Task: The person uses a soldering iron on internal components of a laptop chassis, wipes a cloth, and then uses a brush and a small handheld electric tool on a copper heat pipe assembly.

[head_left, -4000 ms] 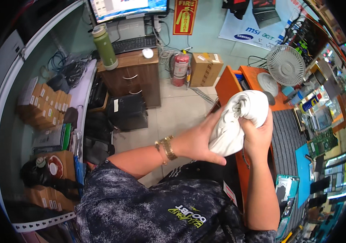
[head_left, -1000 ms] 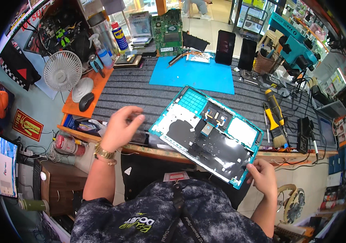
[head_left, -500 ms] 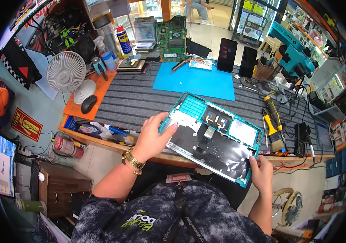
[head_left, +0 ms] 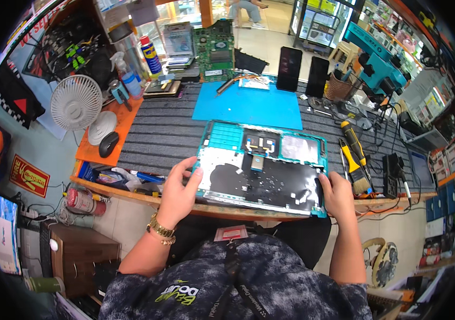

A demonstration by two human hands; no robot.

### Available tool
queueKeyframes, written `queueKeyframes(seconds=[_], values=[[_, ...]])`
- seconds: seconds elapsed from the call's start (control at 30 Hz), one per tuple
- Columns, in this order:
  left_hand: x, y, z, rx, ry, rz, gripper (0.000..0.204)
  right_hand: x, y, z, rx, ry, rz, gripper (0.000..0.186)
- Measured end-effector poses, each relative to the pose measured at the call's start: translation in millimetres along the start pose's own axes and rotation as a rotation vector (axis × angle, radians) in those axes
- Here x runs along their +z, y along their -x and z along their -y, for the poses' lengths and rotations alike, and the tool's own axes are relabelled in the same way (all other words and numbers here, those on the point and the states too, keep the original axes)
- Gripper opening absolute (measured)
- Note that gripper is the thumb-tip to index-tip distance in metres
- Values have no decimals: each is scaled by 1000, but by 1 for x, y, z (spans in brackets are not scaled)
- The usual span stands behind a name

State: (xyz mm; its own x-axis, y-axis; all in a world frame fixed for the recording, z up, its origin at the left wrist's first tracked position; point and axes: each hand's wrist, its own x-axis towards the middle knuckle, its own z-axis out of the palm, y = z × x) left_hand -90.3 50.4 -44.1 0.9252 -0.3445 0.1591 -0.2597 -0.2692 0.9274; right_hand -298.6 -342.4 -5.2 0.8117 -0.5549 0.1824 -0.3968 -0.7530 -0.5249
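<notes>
A teal laptop casing (head_left: 227, 188), its inner side up, lies between the two hands at the near edge of the desk (head_left: 153, 125); whether it rests fully on the surface cannot be told. The left hand (head_left: 179, 191) has its fingers closed narrowly on the casing's left edge, thumb toward the near side. The right hand (head_left: 338, 198) pinches the right edge near the near-right corner, thumb on top, the other fingers partly hidden. Just beyond the casing lies a blue mat (head_left: 249, 106). To the right are a brush (head_left: 363, 185) and a yellow-and-black screwdriver (head_left: 353, 143); a green circuit board (head_left: 216, 56) stands far left of the mat's middle
</notes>
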Motion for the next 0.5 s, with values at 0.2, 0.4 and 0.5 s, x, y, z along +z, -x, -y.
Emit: queueKeyframes(seconds=[0.2, 0.4, 0.5], values=[[-8, -6, 7, -37, 48, -29, 49, 8, -29, 13, -56, 147, 27, 49], [-10, -22, 4, -28, -33, -60, 52, 20, -48, 17, -92, 192, 4, 51], [-8, -31, 6, 3, -78, -68, 52, 25, -59, 15, -125, 193, -6, 53]])
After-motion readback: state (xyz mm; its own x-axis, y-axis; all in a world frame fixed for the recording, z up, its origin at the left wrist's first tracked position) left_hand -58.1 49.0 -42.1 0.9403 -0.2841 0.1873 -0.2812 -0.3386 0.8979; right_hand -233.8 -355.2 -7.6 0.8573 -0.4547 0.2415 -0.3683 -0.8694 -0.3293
